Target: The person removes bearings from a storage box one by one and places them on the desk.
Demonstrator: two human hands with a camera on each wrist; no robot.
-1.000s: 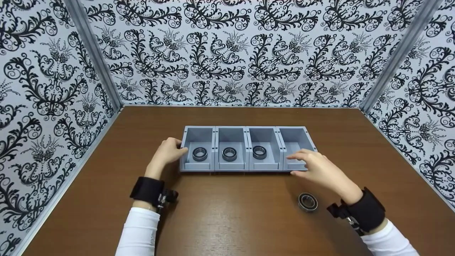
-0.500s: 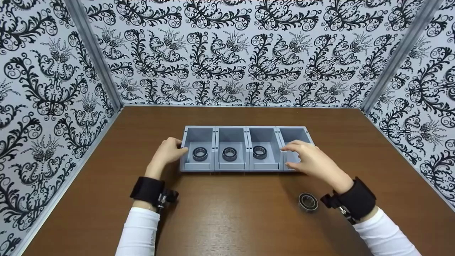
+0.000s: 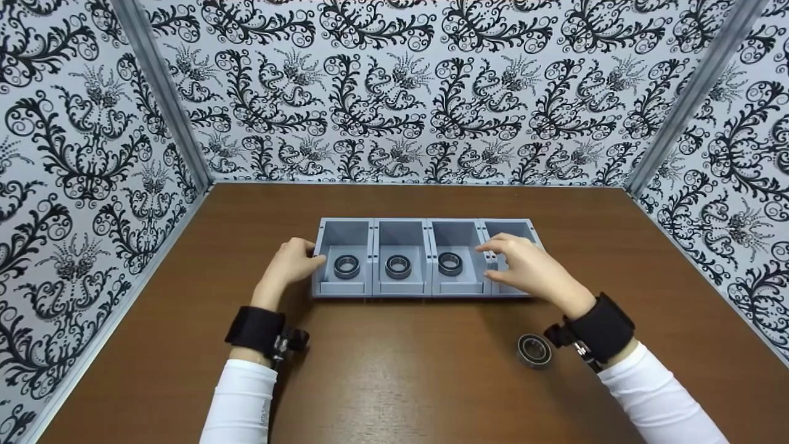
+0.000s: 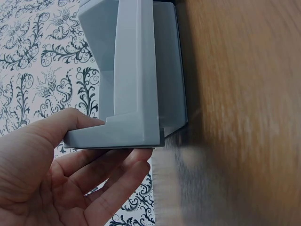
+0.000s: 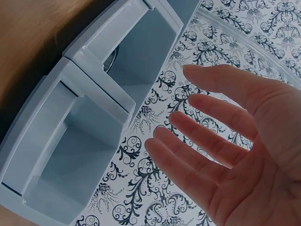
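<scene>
A row of joined grey plastic storage bins (image 3: 400, 289) stands on the table. My left hand (image 3: 291, 264) holds the side wall of the leftmost bin, thumb over the inside and fingers along the outside; the left wrist view shows this pinch on the wall (image 4: 113, 136). Above the two rightmost bins hovers my right hand (image 3: 533, 268), its fingers spread, relaxed and holding nothing. Ball bearings lie one each in three bins: the leftmost bearing (image 3: 347, 267), a second bearing (image 3: 398, 267) and a third (image 3: 450, 264). My right hand partly covers the rightmost bin (image 5: 77, 146).
Another ball bearing (image 3: 534, 351) lies on the brown wooden table (image 3: 394, 364), in front of the rightmost bin and close to the right wrist strap (image 3: 601, 327). Patterned panels (image 3: 394, 92) with metal corner posts (image 3: 169, 92) enclose the table at the back and sides.
My right hand has moved left and slightly away from me, from over the rightmost bin towards the third one. The left hand, the bins and the bearings have stayed put.
</scene>
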